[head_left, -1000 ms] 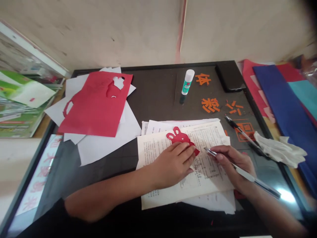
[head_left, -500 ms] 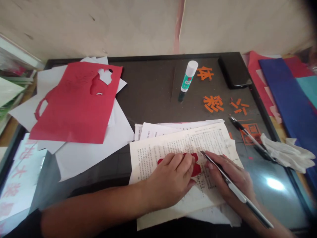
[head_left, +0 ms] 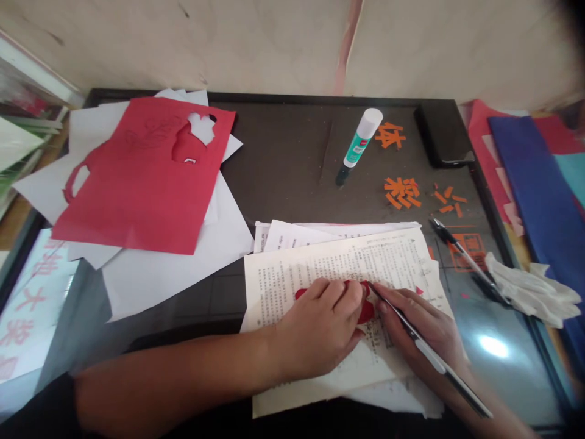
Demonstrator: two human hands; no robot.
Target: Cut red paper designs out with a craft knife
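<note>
My left hand is closed with its fingers curled over a small red paper cutout, holding it down on a stack of printed sheets. Much of the cutout is hidden under the fingers. In my right hand is a slim craft knife, gripped like a pen. Its tip touches the cutout's upper right edge, close to my left fingertips. A tiny red paper scrap lies on the printed page just above my right hand.
Red paper with cut holes lies on white sheets at left. A glue stick stands toward the back, near orange cut-out characters. Rightward are a black case, a pen, white gloves and blue paper.
My right hand has brought the knife tip leftward onto the red cutout's edge. My left hand keeps pressing the cutout. The whole view has shifted slightly.
</note>
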